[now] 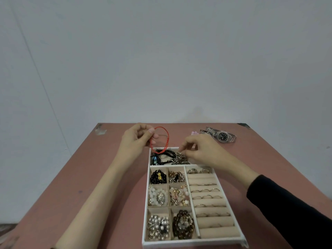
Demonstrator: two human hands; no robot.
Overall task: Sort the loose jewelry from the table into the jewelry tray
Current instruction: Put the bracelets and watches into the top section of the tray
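Observation:
A white jewelry tray with beige compartments stands on the reddish table. My left hand pinches a thin red cord bracelet and holds it up over the tray's far long compartment. My right hand hovers over that same compartment, its fingertips pinched together just above a silver chain pile; whether it holds anything I cannot tell. Dark bead bracelets lie in the compartment's left half. A silver wristwatch and a small pink piece lie loose on the table behind the tray.
Six small tray cells hold bead and chain bracelets, and ring rolls on the right carry several rings. The table's far edge meets a plain grey wall. Bare tabletop lies left of the tray.

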